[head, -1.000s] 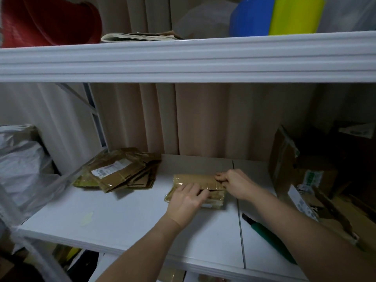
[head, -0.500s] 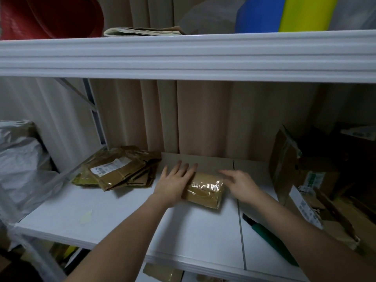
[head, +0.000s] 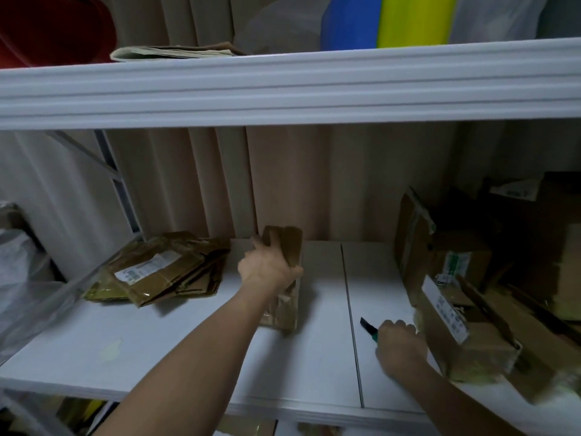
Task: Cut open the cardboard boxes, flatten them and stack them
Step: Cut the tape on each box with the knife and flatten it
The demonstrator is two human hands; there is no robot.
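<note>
Cardboard boxes: uncut pile (head: 471, 309) fills frame right, flattened stack (head: 163, 272) sits centre-left on the white shelf (head: 157, 341). Small taped box (head: 284, 278) at frame centre, long axis running away from camera, left hand (head: 267, 269) curled over its far end with flaps up. Right hand (head: 401, 344) lower right, wrapped on green knife (head: 369, 329), probably gripped; blade points up-left toward box, so right hand cuts.

Two bare forearms, left hand (head: 268, 269), right hand (head: 401, 347), sleeveless.
</note>
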